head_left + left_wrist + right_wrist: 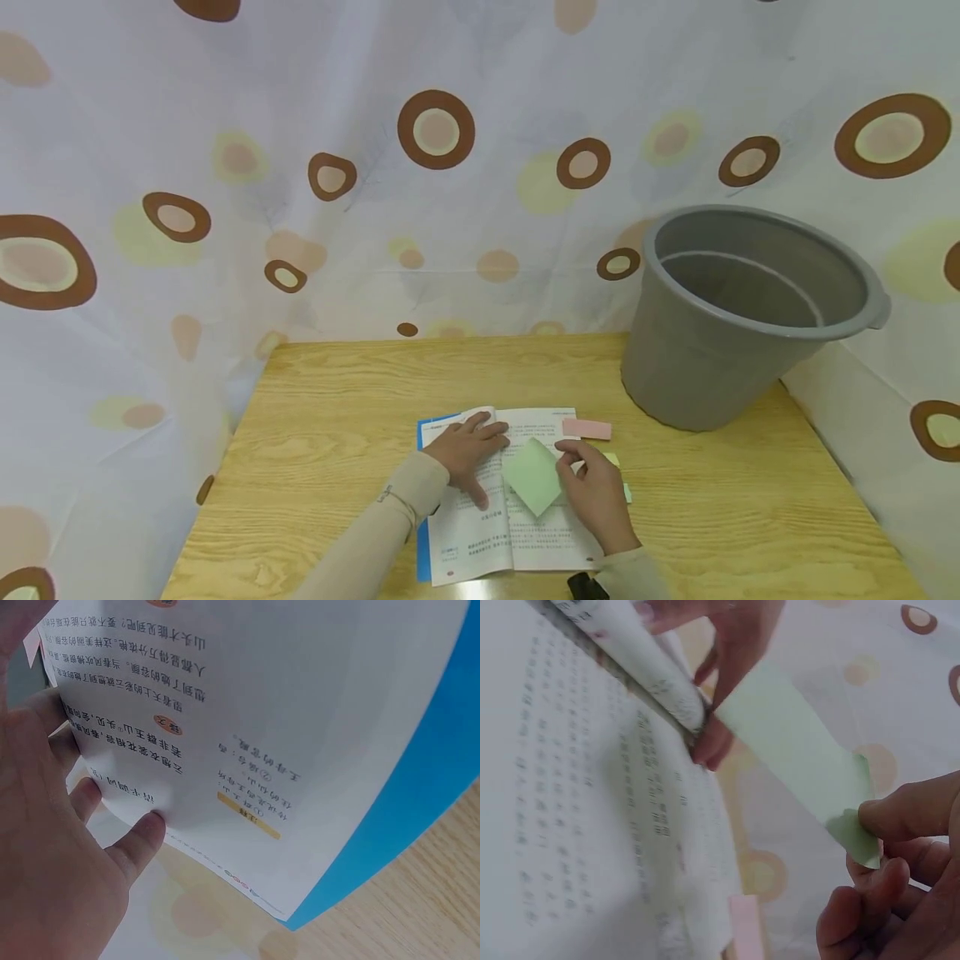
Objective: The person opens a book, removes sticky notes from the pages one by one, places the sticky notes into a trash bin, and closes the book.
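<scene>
An open book point(476, 533) with printed pages and a blue cover lies on the wooden table. My left hand point(467, 454) rests spread on its left page near the spine, and in the left wrist view its fingers and thumb point(142, 840) lie against that page. A light green sticky note point(795, 757) is pinched at one corner between the thumb and fingers of my right hand point(596, 496). The note hangs over the right page. A pink sticky tab point(587, 429) sticks out from the book's right edge. Below it, smaller yellow and green tabs are partly hidden by my right hand.
A large grey bucket point(697, 367) stands at the table's back right. Behind the table hangs a white curtain point(360, 250) patterned with brown and yellow ovals. The wooden tabletop point(322, 417) extends on both sides of the book.
</scene>
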Motion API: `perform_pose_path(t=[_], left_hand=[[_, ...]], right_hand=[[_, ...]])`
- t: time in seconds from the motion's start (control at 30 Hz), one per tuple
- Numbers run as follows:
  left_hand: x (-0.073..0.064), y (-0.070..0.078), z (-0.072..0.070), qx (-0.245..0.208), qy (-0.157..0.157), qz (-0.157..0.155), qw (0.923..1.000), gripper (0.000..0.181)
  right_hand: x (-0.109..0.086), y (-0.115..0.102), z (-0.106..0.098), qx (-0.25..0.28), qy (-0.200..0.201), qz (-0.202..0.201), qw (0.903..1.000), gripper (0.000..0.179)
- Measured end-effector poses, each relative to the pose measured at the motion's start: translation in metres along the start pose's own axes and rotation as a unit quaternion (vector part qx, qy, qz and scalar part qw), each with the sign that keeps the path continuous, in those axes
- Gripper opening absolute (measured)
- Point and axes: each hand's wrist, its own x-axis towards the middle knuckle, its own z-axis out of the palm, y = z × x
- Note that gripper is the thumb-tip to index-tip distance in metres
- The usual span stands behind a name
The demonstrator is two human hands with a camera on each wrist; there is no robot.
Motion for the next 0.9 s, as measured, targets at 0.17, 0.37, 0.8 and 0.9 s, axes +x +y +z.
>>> perform_pose_path(t=[0.17,0.37,0.8,0.9], left_hand=[[-0.003,-0.001,0.000,-0.004,0.005,-0.003,1.0000,0.104],[-0.005,0.004,-0.003,-0.011,0.004,-0.003,0.9999,0.103],[-0.007,0.005,-0.009,0.005,0.004,-0.004,1.0000,0.104],[-0.009,0.005,-0.007,0.001,0.003,-0.003,1.0000,0.102]], right_hand=[[-0.001,-0.007,-0.015,0.012,0.022,-0.037,0.9990,0.024],[-0.002,-0.016,-0.039,0.039,0.065,-0.099,0.9922,0.016],[0.020,-0.061,-0.132,0.101,0.221,-0.286,0.9271,0.013],[0.025,-0.073,-0.158,0.112,0.258,-0.297,0.9124,0.010]])
